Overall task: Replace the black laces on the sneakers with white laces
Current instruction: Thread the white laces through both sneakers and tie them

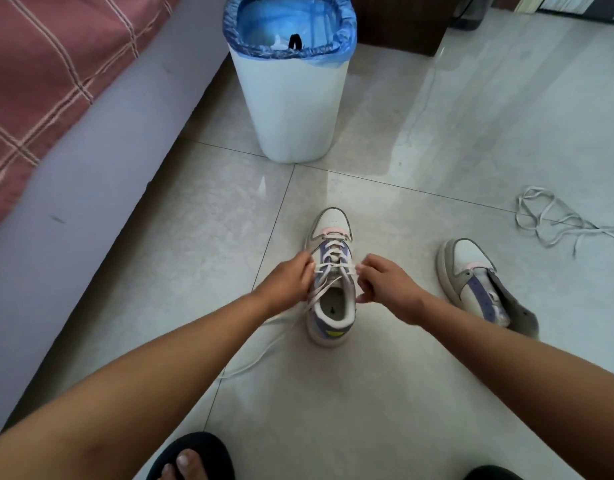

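A person crouched over a tiled floor [419, 393] works a white lace [319, 293] through a sneaker [331, 271] standing upright near the centre of view, its toe pointing to 12 o'clock and its heel toward the camera, long axis running straight away from the wearer. The left hand [287, 283] closes its grip on the lace at the shoe's 9 o'clock side; the right hand [385, 285] pinches the lace at the 3 o'clock side, fingertips blurred and partly hiding the eyelets. Loose lace trails off toward 7 o'clock across the floor. A second sneaker [485, 289], unlaced with its tongue open, lies at 3 o'clock, toe aimed roughly at 11 o'clock; its heel is partly hidden by the right forearm. A spare white lace [554, 220] sits tangled at 2 o'clock, cut off by the frame edge. A white bin [291, 109] with a blue liner stands at 12 o'clock; a dark loop shows inside, too small to identify. A bed [56, 98] runs along 10 o'clock. A black slipper [194, 455] shows at 6 o'clock.
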A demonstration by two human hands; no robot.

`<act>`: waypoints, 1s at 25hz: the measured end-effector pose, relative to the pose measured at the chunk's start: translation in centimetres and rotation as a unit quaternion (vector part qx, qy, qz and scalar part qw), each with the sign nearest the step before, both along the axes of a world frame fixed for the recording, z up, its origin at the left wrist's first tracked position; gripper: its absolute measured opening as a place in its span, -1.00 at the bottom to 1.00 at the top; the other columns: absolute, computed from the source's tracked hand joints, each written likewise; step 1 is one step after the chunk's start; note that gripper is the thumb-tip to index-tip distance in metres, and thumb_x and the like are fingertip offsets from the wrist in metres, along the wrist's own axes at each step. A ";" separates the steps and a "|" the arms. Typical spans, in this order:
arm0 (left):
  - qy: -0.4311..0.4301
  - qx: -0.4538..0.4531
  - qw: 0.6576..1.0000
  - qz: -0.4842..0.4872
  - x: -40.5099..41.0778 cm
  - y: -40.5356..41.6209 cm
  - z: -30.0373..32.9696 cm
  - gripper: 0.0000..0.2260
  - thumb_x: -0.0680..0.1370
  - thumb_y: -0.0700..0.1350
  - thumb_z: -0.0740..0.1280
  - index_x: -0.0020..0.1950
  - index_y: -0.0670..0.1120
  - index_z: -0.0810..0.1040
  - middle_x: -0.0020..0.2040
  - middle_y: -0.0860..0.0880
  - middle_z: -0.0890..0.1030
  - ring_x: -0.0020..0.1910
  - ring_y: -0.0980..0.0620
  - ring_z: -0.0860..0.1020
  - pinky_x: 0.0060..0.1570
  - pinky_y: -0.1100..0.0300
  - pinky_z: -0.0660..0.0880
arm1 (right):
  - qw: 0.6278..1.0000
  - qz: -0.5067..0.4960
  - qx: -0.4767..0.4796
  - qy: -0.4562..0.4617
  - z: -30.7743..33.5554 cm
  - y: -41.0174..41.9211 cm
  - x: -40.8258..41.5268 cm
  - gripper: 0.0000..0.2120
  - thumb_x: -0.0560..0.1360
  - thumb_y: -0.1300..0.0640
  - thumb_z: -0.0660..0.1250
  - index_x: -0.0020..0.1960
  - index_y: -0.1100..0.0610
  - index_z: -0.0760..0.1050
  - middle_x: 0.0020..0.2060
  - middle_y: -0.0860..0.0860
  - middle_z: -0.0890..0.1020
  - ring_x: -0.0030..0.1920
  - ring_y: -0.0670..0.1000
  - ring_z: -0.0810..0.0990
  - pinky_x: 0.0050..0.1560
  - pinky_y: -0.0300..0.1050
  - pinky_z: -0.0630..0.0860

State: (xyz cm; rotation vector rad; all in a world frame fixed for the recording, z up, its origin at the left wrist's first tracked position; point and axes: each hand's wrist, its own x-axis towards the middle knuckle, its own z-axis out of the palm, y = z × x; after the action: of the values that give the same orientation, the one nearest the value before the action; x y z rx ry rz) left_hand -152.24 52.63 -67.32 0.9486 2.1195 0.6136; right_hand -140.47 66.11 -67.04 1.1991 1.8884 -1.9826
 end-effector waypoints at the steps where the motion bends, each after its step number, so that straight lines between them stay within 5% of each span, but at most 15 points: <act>1: 0.001 0.018 1.000 0.020 0.3 -0.9 -0.4 -0.88 0.65 -0.11 0.09 -0.06 -0.10 0.32 -0.20 -0.15 0.53 -0.21 -0.14 0.51 -0.28 0.14 0.29 | 1.000 -0.007 0.008 0.005 -0.3 0.0 0.8 -0.75 0.60 0.24 0.15 -0.25 0.17 0.33 -0.37 0.08 0.38 -0.36 -0.02 0.37 -0.10 0.06 0.57; 6: -0.022 0.003 0.995 0.102 0.2 0.9 0.8 -0.74 0.64 0.00 0.11 -0.17 -0.08 0.40 -0.24 -0.02 0.48 -0.27 0.05 0.42 -0.32 0.16 0.28 | 0.992 0.061 0.097 -0.049 0.4 0.0 -0.3 -0.79 0.59 -0.01 0.19 -0.07 0.14 0.43 -0.22 0.01 0.51 -0.20 -0.03 0.47 -0.25 -0.16 0.47; 10: -0.109 -0.082 0.988 0.073 -0.8 3.8 1.4 -0.76 0.60 -0.01 0.22 -0.21 -0.10 0.44 -0.24 -0.06 0.49 -0.26 0.00 0.43 -0.27 0.18 0.35 | 0.989 0.090 0.096 -0.071 1.0 0.3 -2.3 -0.80 0.57 0.05 0.25 -0.20 0.10 0.40 -0.24 0.07 0.51 -0.26 -0.01 0.44 -0.29 -0.17 0.44; 15: -0.307 0.063 0.897 0.312 0.4 1.9 -0.8 -0.79 0.63 -0.15 0.18 -0.20 -0.11 0.38 -0.25 -0.09 0.46 -0.32 0.01 0.40 -0.29 0.18 0.39 | 0.981 -0.166 -0.097 -0.025 0.0 -0.2 -1.3 -0.78 0.62 0.16 0.16 -0.21 0.12 0.34 -0.28 0.05 0.48 -0.30 -0.02 0.44 -0.27 -0.15 0.44; 21: -0.127 -0.008 0.966 0.224 -0.1 1.6 0.5 -0.72 0.58 0.13 0.20 -0.01 -0.09 0.37 -0.13 -0.01 0.47 -0.15 0.01 0.47 -0.06 0.06 0.45 | 0.988 -0.017 0.098 -0.115 1.5 0.3 -0.9 -0.74 0.58 -0.04 0.20 -0.06 0.17 0.37 -0.23 0.09 0.53 -0.21 0.04 0.50 -0.22 -0.08 0.51; 23: -0.069 -0.068 0.987 0.131 0.7 1.1 1.6 -0.68 0.57 0.17 0.20 0.04 -0.08 0.38 -0.10 -0.01 0.49 -0.13 0.02 0.46 -0.13 0.11 0.38 | 0.968 0.100 0.145 -0.177 2.0 -0.5 -0.2 -0.69 0.59 -0.04 0.17 -0.12 0.21 0.42 -0.27 0.12 0.55 -0.25 0.07 0.52 -0.31 -0.13 0.51; 25: 0.064 -0.172 0.983 -0.004 1.9 0.7 1.3 -0.62 0.54 0.20 0.21 0.16 -0.07 0.39 0.06 -0.04 0.53 0.05 -0.05 0.50 0.02 0.07 0.36 | 0.956 0.156 0.117 -0.220 2.4 -1.9 0.4 -0.63 0.61 -0.03 0.12 -0.15 0.25 0.45 -0.32 0.13 0.56 -0.32 0.08 0.53 -0.36 -0.17 0.50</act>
State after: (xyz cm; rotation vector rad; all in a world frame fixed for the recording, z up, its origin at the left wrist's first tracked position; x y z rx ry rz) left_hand -150.32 53.29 -66.04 0.8174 2.2391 0.1727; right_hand -140.04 64.17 -64.61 1.1832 1.9565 -1.2368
